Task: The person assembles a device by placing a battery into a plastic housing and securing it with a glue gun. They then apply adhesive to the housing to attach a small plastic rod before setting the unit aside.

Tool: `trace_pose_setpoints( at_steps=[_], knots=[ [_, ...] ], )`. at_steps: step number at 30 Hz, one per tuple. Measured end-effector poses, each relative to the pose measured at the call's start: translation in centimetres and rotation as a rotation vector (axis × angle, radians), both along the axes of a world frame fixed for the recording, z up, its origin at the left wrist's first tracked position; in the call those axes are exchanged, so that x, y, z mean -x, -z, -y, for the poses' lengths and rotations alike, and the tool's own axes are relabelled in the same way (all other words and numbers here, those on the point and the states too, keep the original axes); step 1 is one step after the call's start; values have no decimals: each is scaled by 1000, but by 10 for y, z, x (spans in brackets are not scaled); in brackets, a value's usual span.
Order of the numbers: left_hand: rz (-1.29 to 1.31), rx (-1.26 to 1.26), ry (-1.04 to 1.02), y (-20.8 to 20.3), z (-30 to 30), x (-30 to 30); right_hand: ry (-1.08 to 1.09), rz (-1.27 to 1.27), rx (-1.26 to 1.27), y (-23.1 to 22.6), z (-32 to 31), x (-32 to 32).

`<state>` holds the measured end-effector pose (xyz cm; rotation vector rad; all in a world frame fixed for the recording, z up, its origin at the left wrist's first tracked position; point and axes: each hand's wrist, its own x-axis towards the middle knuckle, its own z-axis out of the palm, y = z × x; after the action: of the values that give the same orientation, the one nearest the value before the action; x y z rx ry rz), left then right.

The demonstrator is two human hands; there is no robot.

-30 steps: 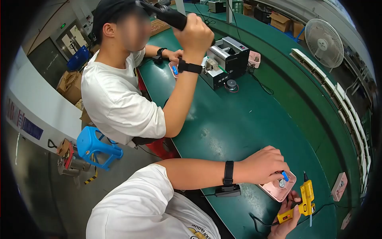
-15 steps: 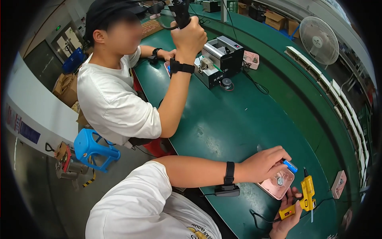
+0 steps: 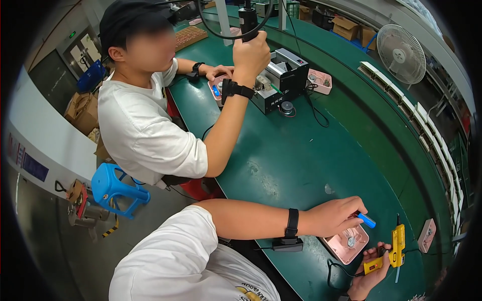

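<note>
My left hand is closed on a blue cylindrical battery, held by the fingertips above the upper right edge of a pink plastic case. Inside the case lie a small round metallic part and thin wires; my hand covers its upper left. On the right, my right hand grips a yellow hot glue gun by its handle. The dark nozzle points away from me, and a pale glue stick protrudes from the rear. Gun and case are apart.
A co-worker sits at the left, one hand raised on a black tool beside a black machine. Another pink case lies at the right. A black cord trails from the glue gun.
The glue gun has moved right, away from the pink case. My left hand and the case sit slightly lower in view. The co-worker's raised hand has shifted right with the black tool.
</note>
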<state>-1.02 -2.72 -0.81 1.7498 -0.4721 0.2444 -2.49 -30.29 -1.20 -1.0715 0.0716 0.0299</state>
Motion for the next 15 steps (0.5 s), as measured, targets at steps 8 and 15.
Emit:
trace_pose_setpoints(
  at_steps=[8,15],
  knots=[
    [195,-123,-82,5,0,-1,-14,-15,20,2,-8,0],
    [280,-172,-98,-2,0,3,-1,-24,38,0,-9,3]
  ],
)
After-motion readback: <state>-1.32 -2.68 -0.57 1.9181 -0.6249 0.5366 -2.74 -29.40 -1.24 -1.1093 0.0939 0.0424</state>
